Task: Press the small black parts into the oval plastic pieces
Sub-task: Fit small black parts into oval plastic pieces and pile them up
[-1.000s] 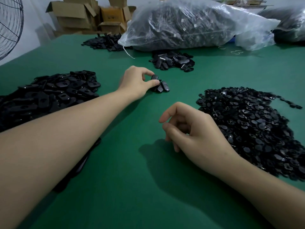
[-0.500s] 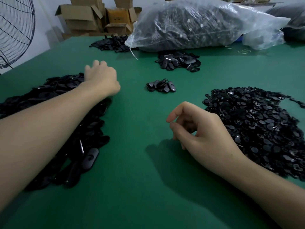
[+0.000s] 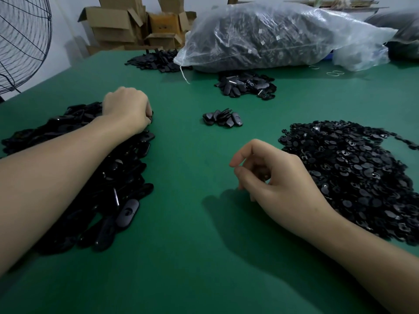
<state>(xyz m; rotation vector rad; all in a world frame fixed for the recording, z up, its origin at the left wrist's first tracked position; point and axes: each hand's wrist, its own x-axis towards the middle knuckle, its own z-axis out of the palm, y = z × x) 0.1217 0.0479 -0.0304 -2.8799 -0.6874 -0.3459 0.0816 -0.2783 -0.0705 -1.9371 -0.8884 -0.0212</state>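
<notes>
A big heap of black oval plastic pieces (image 3: 118,177) lies on the left of the green table (image 3: 192,257). My left hand (image 3: 127,107) rests on the heap's far end, fingers curled down round an oval piece at the heap's edge; the fingertips are hidden. A wide heap of small black round parts (image 3: 351,173) lies on the right. My right hand (image 3: 278,177) sits just left of it, fingers curled, with small dark parts showing inside the palm. A small cluster of oval pieces (image 3: 223,118) sits in the middle, beyond both hands.
Another pile of oval pieces (image 3: 247,85) and a flat dark pile (image 3: 156,61) lie farther back. A large clear bag full of black parts (image 3: 272,35) spans the far edge. Cardboard boxes (image 3: 118,23) stand behind, and a fan (image 3: 22,41) at far left.
My left hand left the small middle cluster, swung left to the oval-piece heap and curled its fingers into it. My right hand has stayed in place.
</notes>
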